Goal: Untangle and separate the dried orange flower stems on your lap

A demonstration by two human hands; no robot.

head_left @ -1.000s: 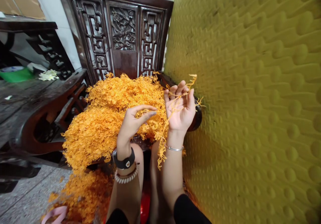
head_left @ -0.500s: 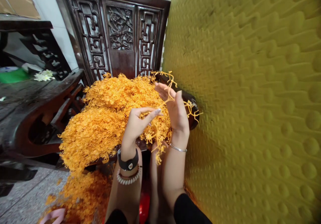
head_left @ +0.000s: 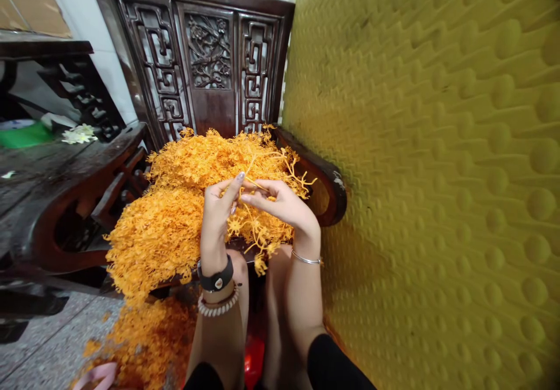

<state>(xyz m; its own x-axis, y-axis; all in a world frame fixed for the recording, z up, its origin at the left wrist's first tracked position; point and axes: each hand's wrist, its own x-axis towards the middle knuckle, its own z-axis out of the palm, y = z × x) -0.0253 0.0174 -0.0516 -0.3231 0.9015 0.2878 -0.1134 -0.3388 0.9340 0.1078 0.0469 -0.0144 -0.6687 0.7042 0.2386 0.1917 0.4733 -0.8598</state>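
A big heap of orange stringy sprigs covers the seat of a dark carved wooden chair. Both my hands meet above the heap's near edge. My left hand, with a black watch and bead bracelet on the wrist, pinches a thin orange strand between its fingertips. My right hand, wearing a thin silver bangle, pinches the same strand from the right. More orange sprigs dangle beneath both hands.
A tall yellow-green panel with raised bumps stands close on the right. The chair's curved armrest lies by my right hand. Spilled orange sprigs lie on the stone floor. A dark wooden table stands left.
My right hand has come down and leftward from beside the yellow panel to meet my left hand. The strand it held aloft is now pinched between both hands over the heap.
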